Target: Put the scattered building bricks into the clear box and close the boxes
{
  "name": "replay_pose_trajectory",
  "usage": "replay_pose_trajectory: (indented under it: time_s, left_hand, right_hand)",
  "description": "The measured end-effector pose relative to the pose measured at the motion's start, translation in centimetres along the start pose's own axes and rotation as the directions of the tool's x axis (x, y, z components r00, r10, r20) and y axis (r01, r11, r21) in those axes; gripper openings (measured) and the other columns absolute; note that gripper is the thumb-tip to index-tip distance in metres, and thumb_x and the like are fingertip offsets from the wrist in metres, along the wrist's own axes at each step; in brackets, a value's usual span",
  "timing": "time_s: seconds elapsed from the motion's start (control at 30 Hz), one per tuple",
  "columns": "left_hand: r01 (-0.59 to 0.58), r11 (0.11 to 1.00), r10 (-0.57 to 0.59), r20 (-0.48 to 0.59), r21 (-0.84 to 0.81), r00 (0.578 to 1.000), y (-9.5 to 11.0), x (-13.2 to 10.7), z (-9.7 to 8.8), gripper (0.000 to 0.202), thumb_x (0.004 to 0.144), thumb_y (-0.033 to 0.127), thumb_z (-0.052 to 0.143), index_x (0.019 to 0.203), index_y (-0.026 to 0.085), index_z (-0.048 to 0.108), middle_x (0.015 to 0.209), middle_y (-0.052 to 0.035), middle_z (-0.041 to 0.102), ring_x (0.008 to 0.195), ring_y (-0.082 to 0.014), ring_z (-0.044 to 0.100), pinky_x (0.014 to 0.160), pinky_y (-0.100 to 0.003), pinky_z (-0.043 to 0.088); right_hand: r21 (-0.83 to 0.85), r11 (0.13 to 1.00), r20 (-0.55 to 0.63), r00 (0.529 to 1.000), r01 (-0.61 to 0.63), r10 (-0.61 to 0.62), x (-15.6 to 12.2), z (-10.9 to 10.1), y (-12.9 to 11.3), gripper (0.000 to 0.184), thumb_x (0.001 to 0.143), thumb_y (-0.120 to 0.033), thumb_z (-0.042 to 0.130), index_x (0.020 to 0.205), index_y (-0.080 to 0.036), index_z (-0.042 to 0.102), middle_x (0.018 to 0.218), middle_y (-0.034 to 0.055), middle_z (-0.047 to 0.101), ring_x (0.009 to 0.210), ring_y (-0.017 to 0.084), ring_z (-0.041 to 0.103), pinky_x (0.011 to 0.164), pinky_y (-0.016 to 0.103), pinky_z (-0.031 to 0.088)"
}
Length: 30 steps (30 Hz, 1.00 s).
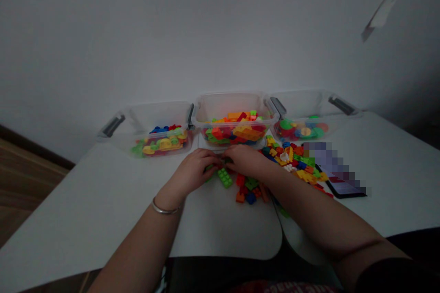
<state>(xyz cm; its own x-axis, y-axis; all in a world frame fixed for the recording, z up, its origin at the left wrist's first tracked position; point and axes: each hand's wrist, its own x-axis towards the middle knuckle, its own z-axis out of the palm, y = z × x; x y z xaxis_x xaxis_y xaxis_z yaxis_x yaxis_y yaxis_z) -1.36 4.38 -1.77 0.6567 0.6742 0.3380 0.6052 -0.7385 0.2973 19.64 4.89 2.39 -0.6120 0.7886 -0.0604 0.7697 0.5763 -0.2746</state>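
Gripping what looks like a small plastic brick [222, 160], the closed left hand [194, 170] and right hand [245, 161] meet mid-worktop [103, 201]; it should be light and stiff, held by its edges. A green brick [225, 177] lies just below, loose bricks [292, 160] rightward, a transparent tub [234, 106] behind.

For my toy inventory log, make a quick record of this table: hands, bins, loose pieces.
Hands: left hand and right hand meet over something small, unclear what
Nearest: green plastic brick
Bins: three clear plastic bins; middle bin holds bricks, right bin holds discs
Loose: coloured plastic bricks on white table
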Motion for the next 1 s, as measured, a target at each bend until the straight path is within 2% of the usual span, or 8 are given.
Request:
replay_pose_trajectory:
  time_s: [0.3,0.43,0.53,0.63,0.73,0.8,0.9,1.0]
  left_hand:
    - [0.008,1.0,-0.008,0.015,0.002,1.0,0.0,0.0,0.1,0.017,0.094,0.021,0.063,0.104,0.021,0.076,0.11,-0.0099,0.072,0.103,-0.0246,0.065,0.091,-0.042,0.054]
    - [0.007,1.0,-0.007,0.019,0.006,1.0,0.1,0.0,0.0,0.016,0.092,0.018,0.064,0.103,0.02,0.076,0.11,-0.0101,0.072,0.103,-0.0252,0.065,0.091,-0.042,0.054]
    - [0.003,1.0,-0.004,0.019,0.009,1.0,0.2,0.1,-0.1,0.015,0.093,0.02,0.064,0.102,0.02,0.076,0.108,-0.0097,0.072,0.102,-0.025,0.065,0.091,-0.043,0.054]
    - [0.0,1.0,0.0,0.025,0.011,1.0,0.2,0.1,-0.1,0.015,0.094,0.021,0.063,0.101,0.019,0.076,0.107,-0.0099,0.073,0.102,-0.0254,0.065,0.091,-0.043,0.054]
    - [0.003,1.0,-0.003,0.018,0.007,1.0,0.1,0.1,-0.1,0.016,0.094,0.022,0.062,0.102,0.019,0.075,0.108,-0.0102,0.072,0.103,-0.0257,0.065,0.092,-0.044,0.054]
    - [0.005,1.0,-0.005,0.013,0.0,1.0,0.1,0.1,-0.1,0.016,0.094,0.022,0.062,0.103,0.019,0.075,0.107,-0.0102,0.072,0.102,-0.0253,0.065,0.092,-0.044,0.054]
    - [-0.003,1.0,0.003,0.009,-0.011,1.0,0.0,0.1,0.0,0.016,0.094,0.022,0.062,0.102,0.019,0.076,0.107,-0.0102,0.072,0.101,-0.0249,0.065,0.091,-0.044,0.055]
    - [-0.014,1.0,0.014,0.01,-0.01,1.0,0.0,0.1,0.1,0.017,0.094,0.02,0.06,0.101,0.019,0.076,0.106,-0.0101,0.073,0.102,-0.025,0.065,0.091,-0.043,0.054]
  right_hand:
    - [-0.03,0.999,-0.017,0.999,-0.037,0.036,-0.3,0.1,0.2,0.02,0.088,-0.02,0.059,0.104,-0.017,0.071,0.1,0.0105,0.076,0.091,0.025,0.07,0.071,0.03,0.047]
    - [0.041,0.996,-0.192,0.979,0.082,-0.073,-1.2,-1.4,0.3,0.015,0.091,-0.021,0.06,0.1,-0.019,0.072,0.098,0.0073,0.075,0.09,0.021,0.068,0.075,0.03,0.047]
    - [0.113,0.974,-0.454,0.882,0.195,-0.124,-2.5,-3.6,0.8,0.016,0.089,-0.016,0.062,0.099,-0.021,0.073,0.102,0.0052,0.075,0.096,0.018,0.067,0.084,0.03,0.048]
    - [0.098,0.966,-0.684,0.721,0.238,-0.108,-3.5,-5.4,2.2,0.018,0.088,-0.015,0.061,0.096,-0.023,0.075,0.098,0.0036,0.076,0.093,0.018,0.067,0.083,0.032,0.051]
    - [0.076,0.983,-0.808,0.587,0.17,-0.039,-3.6,-6.2,4.2,0.016,0.087,-0.017,0.061,0.094,-0.022,0.075,0.1,0.0067,0.076,0.096,0.021,0.068,0.083,0.035,0.053]
    - [0.076,0.991,-0.842,0.54,0.112,0.004,-3.3,-6.2,5.4,0.017,0.086,-0.017,0.061,0.094,-0.021,0.075,0.101,0.0079,0.076,0.098,0.023,0.068,0.085,0.038,0.054]
    - [0.07,0.996,-0.835,0.549,0.062,0.025,-2.8,-5.7,6.4,0.019,0.086,-0.017,0.06,0.096,-0.022,0.076,0.1,0.0079,0.076,0.098,0.023,0.068,0.09,0.041,0.053]
    - [0.049,0.996,-0.786,0.619,0.071,-0.006,-2.3,-5.2,6.7,0.021,0.087,-0.019,0.059,0.098,-0.022,0.076,0.103,0.0071,0.077,0.1,0.023,0.068,0.094,0.041,0.052]
